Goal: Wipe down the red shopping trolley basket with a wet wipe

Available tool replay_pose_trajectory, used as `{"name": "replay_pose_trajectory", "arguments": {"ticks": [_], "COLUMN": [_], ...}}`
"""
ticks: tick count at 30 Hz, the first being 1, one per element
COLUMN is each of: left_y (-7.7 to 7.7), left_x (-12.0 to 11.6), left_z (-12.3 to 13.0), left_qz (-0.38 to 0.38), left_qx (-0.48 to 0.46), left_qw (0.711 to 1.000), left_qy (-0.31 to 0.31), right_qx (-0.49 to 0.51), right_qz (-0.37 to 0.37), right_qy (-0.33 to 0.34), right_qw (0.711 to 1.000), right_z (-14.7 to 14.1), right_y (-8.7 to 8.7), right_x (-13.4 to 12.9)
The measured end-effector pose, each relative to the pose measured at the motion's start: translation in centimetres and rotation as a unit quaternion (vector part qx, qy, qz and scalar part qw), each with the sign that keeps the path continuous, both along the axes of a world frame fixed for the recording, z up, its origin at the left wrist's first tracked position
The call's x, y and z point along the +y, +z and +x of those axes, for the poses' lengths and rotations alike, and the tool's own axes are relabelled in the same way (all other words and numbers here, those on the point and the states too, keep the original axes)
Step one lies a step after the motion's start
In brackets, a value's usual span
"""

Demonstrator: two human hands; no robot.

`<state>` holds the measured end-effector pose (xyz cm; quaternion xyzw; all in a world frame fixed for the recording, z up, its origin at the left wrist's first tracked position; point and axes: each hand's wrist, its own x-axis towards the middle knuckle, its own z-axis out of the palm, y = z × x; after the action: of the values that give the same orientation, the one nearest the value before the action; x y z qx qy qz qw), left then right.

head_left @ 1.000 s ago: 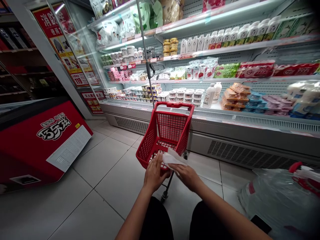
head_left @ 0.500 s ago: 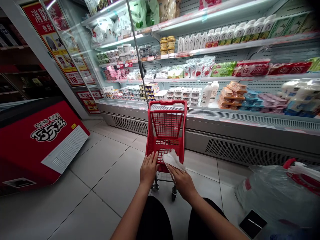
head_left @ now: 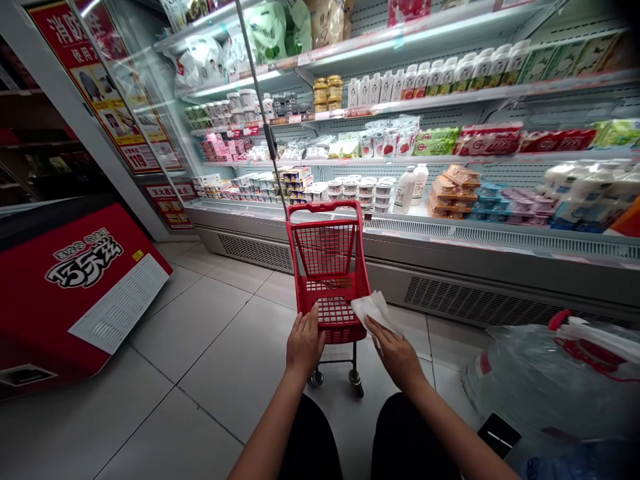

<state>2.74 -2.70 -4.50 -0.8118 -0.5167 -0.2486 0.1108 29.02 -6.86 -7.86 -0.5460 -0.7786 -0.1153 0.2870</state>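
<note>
A small red shopping cart [head_left: 327,248] with a latticed basket stands upright on castors in front of my knees. My left hand [head_left: 305,343] is at the basket's near left corner, its fingers curled over the rim there. In my right hand [head_left: 397,357] is a crumpled white tissue [head_left: 375,308], pinched under the fingers. The tissue lies against or just beside the cart's right side near the front corner; whether it touches is hard to tell. The fingertips beneath the tissue are partly hidden.
Behind the cart runs an open dairy fridge [head_left: 330,233] with several stocked shelves. A red freezer chest [head_left: 85,293] stands on the left. At the right, large clear bottles [head_left: 525,373] with red handles stand near a dark phone-like object [head_left: 497,437] on the floor.
My right hand has moved rightward with the tissue, from the basket's front edge to its right side. The cart appears slightly turned and shifted left. My left hand stays at the left corner.
</note>
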Motion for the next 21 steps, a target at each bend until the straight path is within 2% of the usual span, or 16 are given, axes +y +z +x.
{"name": "replay_pose_trajectory", "arguments": {"ticks": [2,6,8,10,13,18,21], "left_y": [-0.3,-0.8,-0.8,-0.7,-0.4,-0.4,-0.7], "left_x": [-0.3,-0.7,-0.8,-0.8,-0.7,-0.9,-1.2], "left_z": [0.9,2.4,2.5,2.1,1.4,1.7,3.0], "left_qz": [0.004,0.005,0.006,0.007,0.006,0.008,0.009], "left_qx": [0.003,0.013,0.024,0.035,0.042,0.040,0.036], "left_qw": [1.000,1.000,1.000,0.999,0.999,0.999,0.999], "left_qy": [0.000,0.008,0.007,0.000,-0.012,-0.006,0.005], "right_qx": [0.007,0.026,0.036,0.036,0.027,0.044,0.059], "right_qz": [0.001,-0.010,-0.016,-0.023,-0.030,-0.010,0.000], "right_qy": [0.006,0.065,0.090,0.108,0.103,0.014,-0.001], "right_qw": [1.000,0.998,0.995,0.993,0.994,0.999,0.998], "right_z": [-1.0,-6.7,-9.1,-9.8,-7.3,0.0,0.5], "right_y": [0.2,0.0,-0.2,-0.5,-0.7,-0.4,0.0], "right_x": [0.2,1.1,1.4,1.4,1.0,-0.1,-0.1]}}
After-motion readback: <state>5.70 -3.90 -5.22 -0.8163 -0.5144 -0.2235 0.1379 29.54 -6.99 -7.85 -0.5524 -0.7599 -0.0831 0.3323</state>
